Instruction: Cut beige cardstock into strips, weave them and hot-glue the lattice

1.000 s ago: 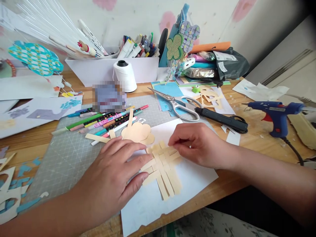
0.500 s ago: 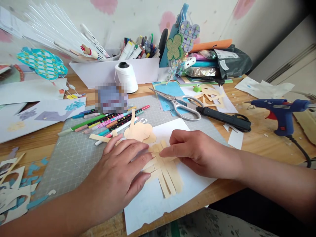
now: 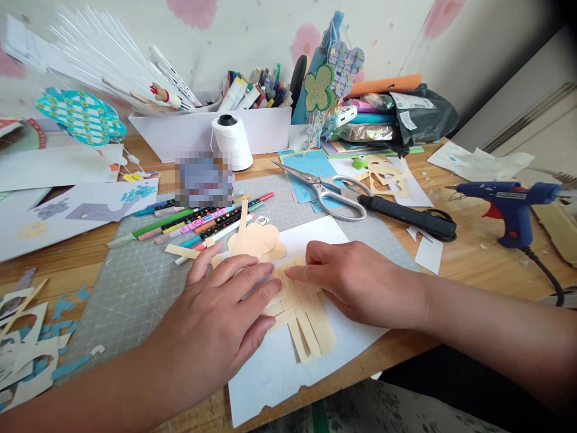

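A woven patch of cream paper strips (image 3: 311,328) lies on a white sheet of paper (image 3: 270,379) at the desk's front, its loose strip ends pointing towards me. My left hand (image 3: 220,307) is open, palm down, fingers spread over the left side of the weave. My right hand (image 3: 360,279) reaches in from the right. One outstretched digit touches the weave's upper part, while the other fingers curl under and hide anything they hold. Just beyond my hands sits a cream cloud-shaped cutout (image 3: 255,240), a narrow strip lying across it.
Felt-tip pens (image 3: 207,222) lie on the grey cutting mat (image 3: 135,300). Beyond the paper are scissors (image 3: 331,195) and a black-handled tool (image 3: 406,216). A blue glue gun (image 3: 514,207) stands at right. White thread (image 3: 232,144) stands behind; paper scraps (image 3: 36,349) litter the left.
My right hand has shifted slightly left, its outstretched digit moving up and left over the weave. My left hand stays nearly in place. The view has shifted a little.
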Demonstrator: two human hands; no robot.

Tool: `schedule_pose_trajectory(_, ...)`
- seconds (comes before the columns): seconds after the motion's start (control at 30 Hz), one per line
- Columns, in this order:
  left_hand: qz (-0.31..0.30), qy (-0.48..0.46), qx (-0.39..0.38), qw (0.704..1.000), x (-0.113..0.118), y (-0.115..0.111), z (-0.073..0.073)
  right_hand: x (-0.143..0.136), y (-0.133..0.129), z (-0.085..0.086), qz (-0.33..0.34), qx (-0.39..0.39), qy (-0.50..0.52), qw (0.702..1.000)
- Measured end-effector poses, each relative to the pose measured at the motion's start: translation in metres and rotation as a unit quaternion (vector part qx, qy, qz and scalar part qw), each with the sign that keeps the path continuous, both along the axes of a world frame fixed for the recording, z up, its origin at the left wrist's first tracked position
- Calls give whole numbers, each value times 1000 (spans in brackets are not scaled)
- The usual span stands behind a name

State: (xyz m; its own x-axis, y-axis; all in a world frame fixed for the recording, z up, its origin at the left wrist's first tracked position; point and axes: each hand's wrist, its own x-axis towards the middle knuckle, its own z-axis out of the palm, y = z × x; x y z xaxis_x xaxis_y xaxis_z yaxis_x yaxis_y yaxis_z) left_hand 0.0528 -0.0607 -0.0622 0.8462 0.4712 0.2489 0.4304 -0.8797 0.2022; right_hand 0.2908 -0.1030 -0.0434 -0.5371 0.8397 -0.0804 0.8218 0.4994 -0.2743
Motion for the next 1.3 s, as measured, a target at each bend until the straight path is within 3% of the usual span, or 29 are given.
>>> schedule_pose_trajectory(0.2, -9, 0, 13, 1000, 0, -1, -1, -7, -3, 2, 4, 19, -81, 996)
schedule_pose_trajectory(0.43, 0, -9, -6, 1000, 0, -2, -2, -10, -4, 0, -4, 25, -84, 996)
schedule_pose_trajectory(0.9, -13, -36, -34, 999, -2, 1, -2, -2, 1, -1, -28, -65, 13, 997)
schedule_pose_trajectory(1.03, -11, -35, -39, 999, -2, 1, -1, 2, 7, -2, -62, -72, 83, 992)
schedule_pose_trajectory(1.3, -10, -37, -20, 999, -2, 2, -2, 0, 23, -2, -138, -74, 132, 979)
